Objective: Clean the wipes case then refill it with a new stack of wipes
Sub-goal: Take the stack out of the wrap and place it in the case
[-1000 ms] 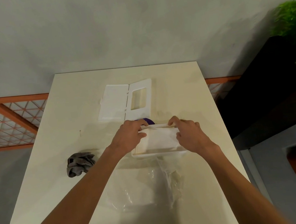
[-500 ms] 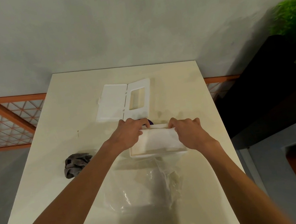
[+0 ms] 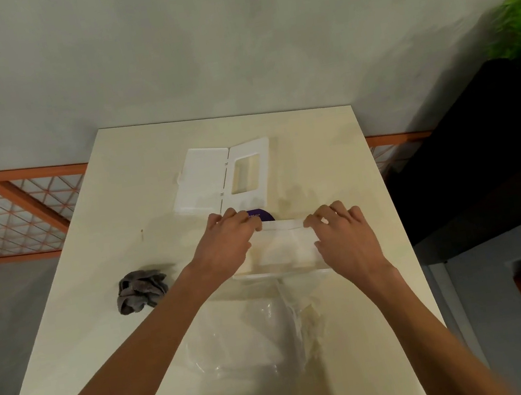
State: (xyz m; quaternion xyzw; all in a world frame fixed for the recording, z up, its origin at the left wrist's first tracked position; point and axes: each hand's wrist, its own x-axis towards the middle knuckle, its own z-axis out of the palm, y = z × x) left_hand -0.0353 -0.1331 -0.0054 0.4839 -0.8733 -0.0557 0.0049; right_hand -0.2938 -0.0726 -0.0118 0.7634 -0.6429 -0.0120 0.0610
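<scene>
The left hand [image 3: 225,242] and the right hand [image 3: 343,235] are both working at the short ends of the stack of wipes [image 3: 282,248]. The fingers are curling in over its far corners and seem to be pinching the top sheets, not lying flat on them. How deep the left thumb is reaching I cannot tell, since the knuckles are hiding it. The stack is sitting inside the open case base [image 3: 278,272], whose white rim is showing along the near edge, and by the look of it the person is settling the wipes down square into it. The stack's long axis is running left to right, straight from one hand to the other and in line with the base, so neither hand is having to reach across. The case lid [image 3: 201,179] is lying just beyond the left knuckles, unfolded flat with its window flap open beside it. It lies away from the person and a touch to the left, which makes the left hand the nearer one for fetching it, I'd judge. Something small and purple [image 3: 260,216] is peeking out between the lid and the base, half hidden. The clear wrapper [image 3: 249,332] is lying crumpled on the near side, and the grey cloth [image 3: 140,289] is sitting bunched well off to the left on the pale table [image 3: 104,341].
</scene>
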